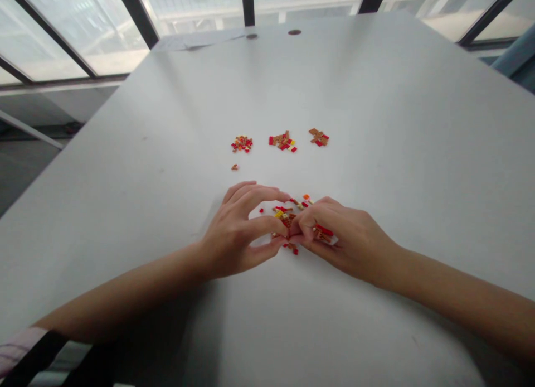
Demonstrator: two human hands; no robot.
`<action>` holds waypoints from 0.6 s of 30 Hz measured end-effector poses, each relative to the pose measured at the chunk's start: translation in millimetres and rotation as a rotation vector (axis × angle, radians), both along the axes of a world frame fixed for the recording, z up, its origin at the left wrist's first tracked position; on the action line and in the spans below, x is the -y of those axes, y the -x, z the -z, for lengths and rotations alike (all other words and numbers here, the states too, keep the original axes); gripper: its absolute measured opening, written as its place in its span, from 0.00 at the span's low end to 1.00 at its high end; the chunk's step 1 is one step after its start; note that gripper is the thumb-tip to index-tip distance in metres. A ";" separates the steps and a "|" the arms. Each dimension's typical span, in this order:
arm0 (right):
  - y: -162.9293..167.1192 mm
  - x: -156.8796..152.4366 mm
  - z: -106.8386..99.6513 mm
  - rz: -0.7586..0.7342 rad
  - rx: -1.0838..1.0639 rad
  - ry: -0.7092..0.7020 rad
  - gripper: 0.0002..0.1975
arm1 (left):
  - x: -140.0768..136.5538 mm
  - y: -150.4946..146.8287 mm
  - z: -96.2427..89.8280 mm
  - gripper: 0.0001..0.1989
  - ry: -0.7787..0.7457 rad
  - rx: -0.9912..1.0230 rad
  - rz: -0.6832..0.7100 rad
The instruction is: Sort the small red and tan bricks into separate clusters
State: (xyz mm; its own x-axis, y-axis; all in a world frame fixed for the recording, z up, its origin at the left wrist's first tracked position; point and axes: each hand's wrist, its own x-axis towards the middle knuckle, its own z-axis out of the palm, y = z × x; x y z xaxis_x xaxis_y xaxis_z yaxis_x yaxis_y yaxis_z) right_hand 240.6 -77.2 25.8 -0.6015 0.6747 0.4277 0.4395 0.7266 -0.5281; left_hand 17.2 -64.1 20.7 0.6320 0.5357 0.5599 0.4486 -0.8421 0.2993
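Observation:
A pile of small toy bricks (285,215) in red, brown, yellow and white lies on the table under my hands. My left hand (238,225) arches over the pile's left side, its thumb and a bent finger pinched at the front of it. From the right, my right hand (346,231) meets it with its fingertips drawn together. Between the two sets of fingertips is a small reddish-brown brick, mostly hidden. More red and brown bricks (323,232) show beneath my right hand. One red brick (261,211) lies apart, inside the curve of my left hand.
Beyond my hands, three groups of bricks lie in a row: a left pile (242,144), a middle pile (283,141) and a right pile (319,137). A few brown pieces (234,167) sit nearer. The white table (376,97) reaches toward windows; papers (196,40) lie at its far edge.

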 end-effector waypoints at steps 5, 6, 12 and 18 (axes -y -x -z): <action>-1.3 0.0 0.5 -0.002 0.011 -0.038 0.09 | -1.4 1.8 -0.3 0.03 0.001 -0.031 -0.033; -2.6 -0.1 0.9 -0.001 0.017 -0.046 0.09 | -3.5 2.8 0.1 0.03 -0.009 -0.037 -0.049; -11.8 4.9 5.2 -0.086 0.100 -0.033 0.06 | -25.4 13.0 6.0 0.02 -0.121 -0.114 -0.213; -14.6 8.5 5.9 -0.136 0.138 -0.001 0.07 | -36.7 22.6 10.1 0.02 -0.120 -0.090 -0.377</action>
State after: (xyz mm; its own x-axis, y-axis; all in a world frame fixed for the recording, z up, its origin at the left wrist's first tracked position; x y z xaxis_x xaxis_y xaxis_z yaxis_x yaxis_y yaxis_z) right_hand 255.3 -85.7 19.9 -0.7402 0.5827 0.3356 0.4055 0.7850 -0.4684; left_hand -5.4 -27.4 10.6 0.4530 0.6740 0.5835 0.7529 -0.6398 0.1544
